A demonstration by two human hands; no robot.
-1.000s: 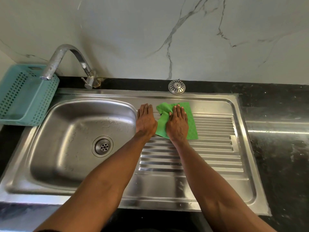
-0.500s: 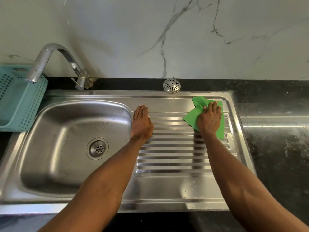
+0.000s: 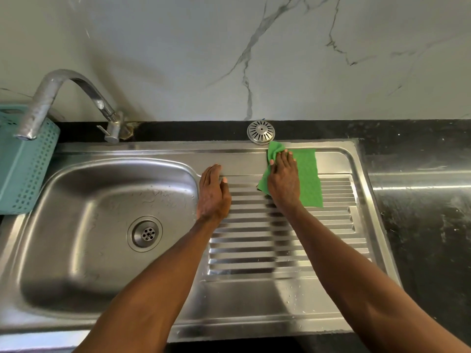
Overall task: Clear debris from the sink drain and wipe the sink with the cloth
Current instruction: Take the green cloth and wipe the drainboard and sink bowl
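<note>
A green cloth point(image 3: 308, 179) lies flat on the far part of the ribbed steel drainboard point(image 3: 293, 250). My right hand point(image 3: 284, 179) presses down on its left half, fingers pointing at the wall. My left hand point(image 3: 212, 193) rests palm down on the drainboard beside the basin's right rim, holding nothing. The steel sink basin point(image 3: 76, 250) is on the left, with its round drain point(image 3: 144, 233) in the middle and no debris visible in it. A loose metal drain strainer point(image 3: 261, 131) sits on the black counter just beyond the cloth.
A curved steel tap point(image 3: 63, 98) reaches over the basin's far left corner. A teal perforated basket point(image 3: 25, 169) stands at the left edge. Black stone counter point(image 3: 420, 225) extends to the right, and a marble wall rises behind.
My right hand slid the cloth right to the drainboard's far right corner, then back left toward the middle. My left hand stayed on the drainboard by the basin rim.
</note>
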